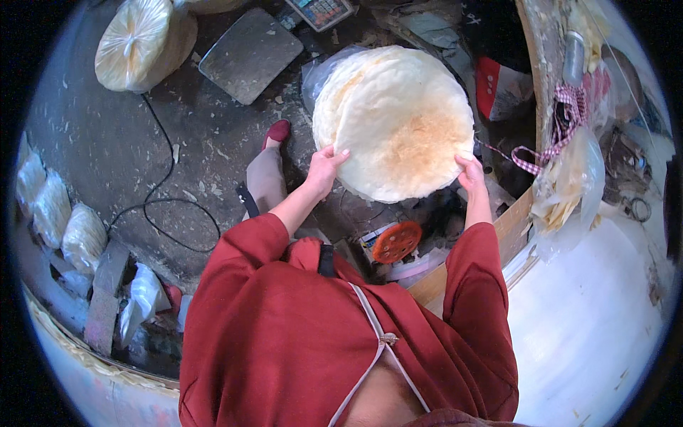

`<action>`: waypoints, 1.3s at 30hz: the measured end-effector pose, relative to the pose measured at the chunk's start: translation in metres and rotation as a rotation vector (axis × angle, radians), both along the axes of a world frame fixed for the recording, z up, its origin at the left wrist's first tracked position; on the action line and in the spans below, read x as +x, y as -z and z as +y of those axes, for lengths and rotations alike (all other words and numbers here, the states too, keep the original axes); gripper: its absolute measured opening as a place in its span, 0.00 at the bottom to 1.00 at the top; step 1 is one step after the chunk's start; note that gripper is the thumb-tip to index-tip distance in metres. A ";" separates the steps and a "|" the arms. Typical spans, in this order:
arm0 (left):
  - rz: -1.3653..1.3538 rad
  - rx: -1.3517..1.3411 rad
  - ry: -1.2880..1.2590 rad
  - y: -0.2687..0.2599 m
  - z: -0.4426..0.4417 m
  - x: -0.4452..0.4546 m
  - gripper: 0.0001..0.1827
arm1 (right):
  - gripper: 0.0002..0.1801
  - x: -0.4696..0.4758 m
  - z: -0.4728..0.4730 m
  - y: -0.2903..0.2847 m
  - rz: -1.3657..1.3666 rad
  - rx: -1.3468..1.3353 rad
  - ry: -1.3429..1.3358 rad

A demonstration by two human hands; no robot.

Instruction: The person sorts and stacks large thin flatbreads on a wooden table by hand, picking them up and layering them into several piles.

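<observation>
A large round flatbread (400, 117), pale with a toasted brown patch, spans the space between my two hands. My left hand (324, 169) pinches its near left edge, thumb on top. At the near right edge my right hand (469, 172) grips it the same way. Behind and to the left, more stacked flatbread (332, 107) shows, with a clear plastic bag (310, 80) sticking out past it. Whether the held bread is one sheet or several cannot be made out, and what supports the stack is hidden.
A flat scale platform (251, 56) with a keypad unit (323, 12) lies ahead. Bagged round breads (130, 48) stand at upper left. A black cable (160, 181) loops over the floor. An orange perforated disc (396, 242) sits below the bread. A wooden board edge (515, 219) borders the right.
</observation>
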State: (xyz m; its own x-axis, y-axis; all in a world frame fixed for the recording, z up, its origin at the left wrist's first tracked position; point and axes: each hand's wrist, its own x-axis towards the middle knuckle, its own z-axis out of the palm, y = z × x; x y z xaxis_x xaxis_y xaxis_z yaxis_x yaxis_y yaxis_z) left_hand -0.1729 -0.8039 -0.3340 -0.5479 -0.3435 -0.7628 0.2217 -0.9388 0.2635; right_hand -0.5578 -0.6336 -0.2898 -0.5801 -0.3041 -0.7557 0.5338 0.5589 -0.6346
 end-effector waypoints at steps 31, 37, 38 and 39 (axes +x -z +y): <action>-0.328 -0.330 -0.705 -0.159 0.326 0.403 0.17 | 0.26 0.618 0.040 -0.091 0.817 -0.969 -1.866; -0.516 -0.253 -1.153 -0.160 0.482 0.618 0.13 | 0.25 0.860 0.167 -0.079 0.516 -0.927 -2.497; -0.530 -0.244 -1.260 -0.170 0.511 0.657 0.13 | 0.24 0.904 0.186 -0.072 0.394 -0.753 -2.558; -0.533 -0.237 -1.368 -0.173 0.535 0.688 0.13 | 0.24 0.941 0.196 -0.065 0.401 -0.904 -2.628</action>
State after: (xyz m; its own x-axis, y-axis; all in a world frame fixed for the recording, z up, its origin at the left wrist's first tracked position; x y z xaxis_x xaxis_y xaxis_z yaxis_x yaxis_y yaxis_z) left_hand 0.5147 -0.2688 -0.1606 0.6131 -0.4909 -0.6190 0.7057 -0.0120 0.7084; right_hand 0.3833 -0.4377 -0.2246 0.9591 -0.1270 -0.2531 -0.2758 -0.6220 -0.7328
